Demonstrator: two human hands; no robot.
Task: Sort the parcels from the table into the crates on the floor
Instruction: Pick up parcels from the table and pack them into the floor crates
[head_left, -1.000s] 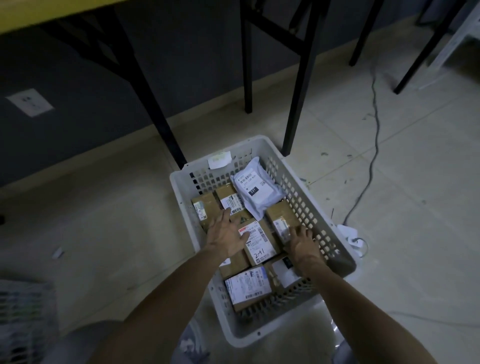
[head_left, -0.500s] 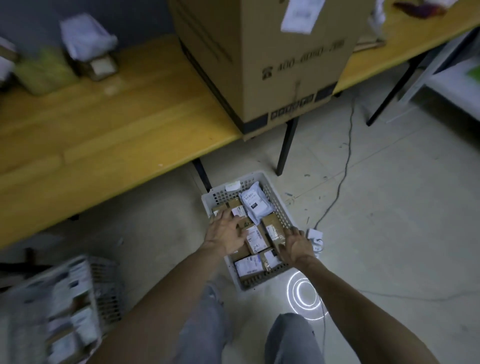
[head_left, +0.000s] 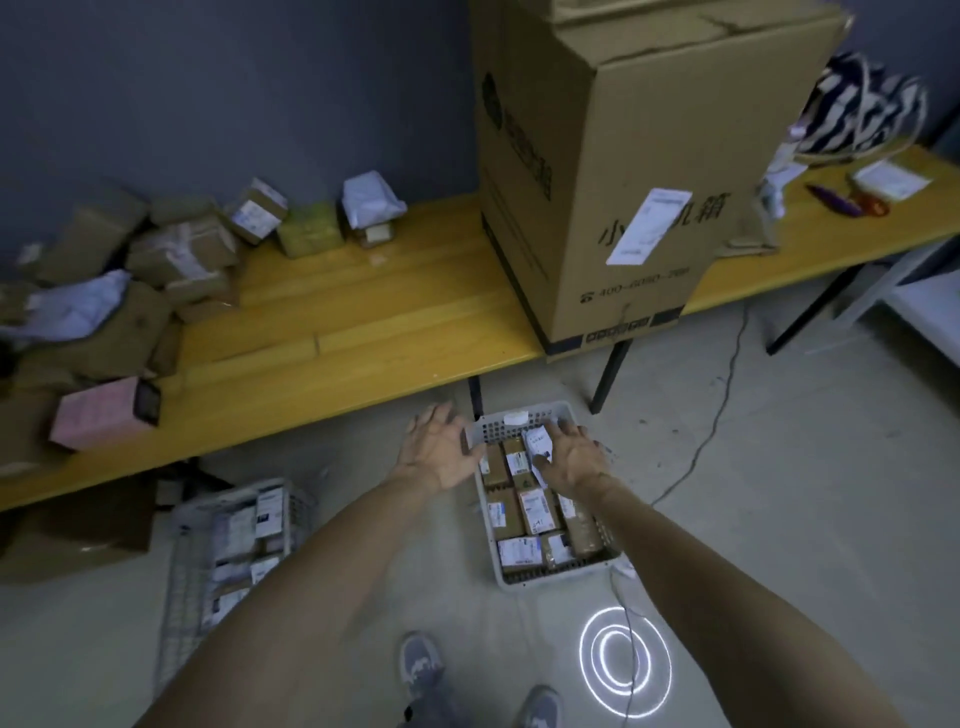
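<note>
big cardboard box (head_left: 649, 171), striped bag (head_left: 865, 111) just beside.

Setting: a parcel-sorting storeroom. Landmark: large cardboard carton (head_left: 649, 156) bearing a shipping label (head_left: 649, 226), standing on a long yellow table (head_left: 363, 332) against a dark grey wall (head_left: 234, 78). Left of the carton, on the table: a heap of labelled parcels (head_left: 130, 270), brown boxes and white mailers. Below the carton, on bare pale floor (head_left: 831, 493): a white crate (head_left: 550, 578) packed with labelled boxes. A second crate (head_left: 182, 597) sits farther left. A loose cable (head_left: 733, 364) trails below the carton's right side.
</note>
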